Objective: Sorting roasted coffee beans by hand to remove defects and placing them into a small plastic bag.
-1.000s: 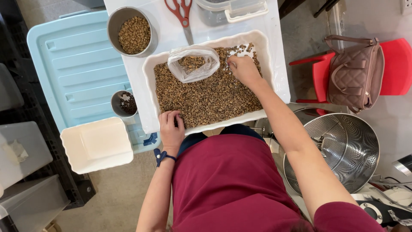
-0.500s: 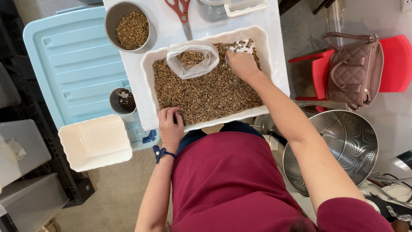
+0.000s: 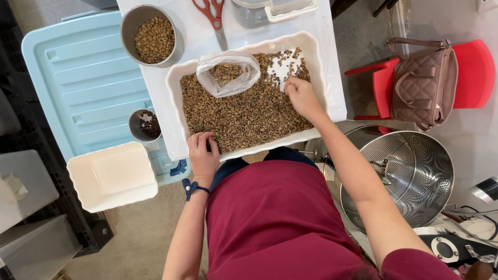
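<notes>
At the far left a pale blue plastic lid [image 3: 78,83] lies flat, with an empty white tub [image 3: 112,176] at its near edge and a small metal cup [image 3: 143,125] of dark bits just beside the white counter [image 3: 161,88]. Farther back on the counter stands a steel bowl [image 3: 150,35] of beans. The white tray [image 3: 176,78] sits in the middle of the counter, its long axis running left to right, slightly tilted, filled with tan-brown beans [image 3: 244,116] except for a bare white patch at its far right corner. The left hand [image 3: 203,154] rests on the tray's near rim, fingers curled over it into the beans. An open clear plastic bag [image 3: 227,73] holding some beans lies on the heap toward the back, red-handled scissors [image 3: 215,18] beyond it. The right hand [image 3: 302,96] is on the beans by the bare patch, fingertips pinched narrow; whether it grips any I cannot tell. Rightward, off the counter, are a perforated steel drum [image 3: 410,173] and a quilted handbag [image 3: 423,83] on a red chair [image 3: 480,72].
</notes>
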